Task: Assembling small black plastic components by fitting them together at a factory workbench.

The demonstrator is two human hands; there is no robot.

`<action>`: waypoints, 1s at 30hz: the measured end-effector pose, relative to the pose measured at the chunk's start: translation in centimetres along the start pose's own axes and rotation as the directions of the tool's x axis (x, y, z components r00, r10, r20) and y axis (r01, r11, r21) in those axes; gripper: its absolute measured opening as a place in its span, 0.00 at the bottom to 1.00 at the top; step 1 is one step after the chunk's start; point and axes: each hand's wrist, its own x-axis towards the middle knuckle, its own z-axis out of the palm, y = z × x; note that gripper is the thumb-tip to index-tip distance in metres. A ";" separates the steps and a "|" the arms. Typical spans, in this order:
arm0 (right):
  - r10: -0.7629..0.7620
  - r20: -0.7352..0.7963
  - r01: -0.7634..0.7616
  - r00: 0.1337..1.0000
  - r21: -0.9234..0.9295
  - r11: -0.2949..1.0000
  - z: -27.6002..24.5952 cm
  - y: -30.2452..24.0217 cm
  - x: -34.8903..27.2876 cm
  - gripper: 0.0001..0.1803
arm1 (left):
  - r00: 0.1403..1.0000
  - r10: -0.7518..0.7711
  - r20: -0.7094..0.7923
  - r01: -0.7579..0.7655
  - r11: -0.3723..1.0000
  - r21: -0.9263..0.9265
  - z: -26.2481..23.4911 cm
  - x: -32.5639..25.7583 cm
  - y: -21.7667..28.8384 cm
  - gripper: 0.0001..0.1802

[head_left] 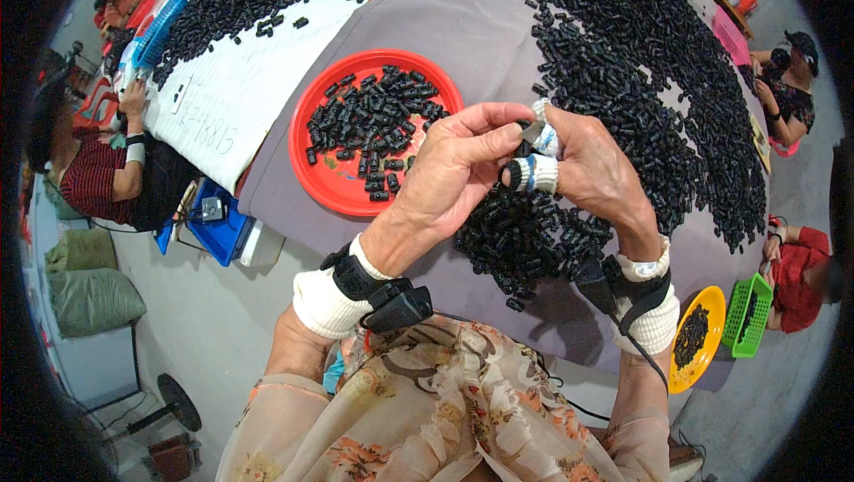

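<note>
My left hand [445, 171] and my right hand [598, 166] meet above the table, fingertips close together. Between them shows a small grey, blade-like piece [532, 132]; its full shape is hidden by the fingers. The left thumb and forefinger are pinched at its edge. My right fingers, wrapped in white and blue-striped finger sleeves [536, 172], are curled closed, with something dark at one fingertip. Beneath the hands lies a heap of small black plastic parts [520, 246]. Left of them, a red round tray [307, 175] holds more such parts.
Black parts spread thickly over the grey cloth [445, 28] and white sheet [267, 64]. A yellow tray [710, 353] and green basket [759, 340] stand at right; a blue bin [218, 224] stands left. Other people sit at left [98, 162] and right [801, 277].
</note>
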 end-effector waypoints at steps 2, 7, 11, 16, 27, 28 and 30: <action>0.010 0.010 -0.010 1.000 -0.011 1.000 0.2 0.0 0.1 0.19 | 1.000 0.007 -0.010 -0.007 1.000 0.014 -0.2 -0.1 0.0 0.10; 0.011 -0.037 -0.009 0.999 0.065 0.998 0.4 1.0 0.3 0.20 | 0.999 -0.032 0.041 0.038 0.985 -0.167 -0.3 0.0 0.5 0.11; 0.032 -0.109 -0.023 0.994 0.086 0.996 0.6 1.1 0.4 0.19 | 0.997 -0.054 0.062 0.067 0.971 -0.229 -0.8 0.1 0.4 0.11; 0.039 -0.105 -0.031 0.994 0.079 0.996 0.8 0.7 0.8 0.18 | 1.000 -0.013 -0.015 0.010 0.988 -0.155 -0.5 0.0 0.3 0.12; 0.045 -0.106 -0.039 0.993 0.063 0.997 1.2 0.9 0.9 0.17 | 0.999 0.009 -0.048 -0.009 1.000 0.010 -0.9 0.5 0.3 0.10; 0.061 -0.107 -0.053 0.992 0.078 0.996 1.3 1.1 1.0 0.17 | 0.999 0.020 -0.043 -0.020 1.000 0.004 -1.1 0.7 0.2 0.10; 0.081 -0.107 -0.071 0.991 0.094 0.993 1.4 1.5 1.1 0.17 | 0.999 0.013 -0.051 -0.014 1.000 -0.018 -1.1 0.6 0.1 0.11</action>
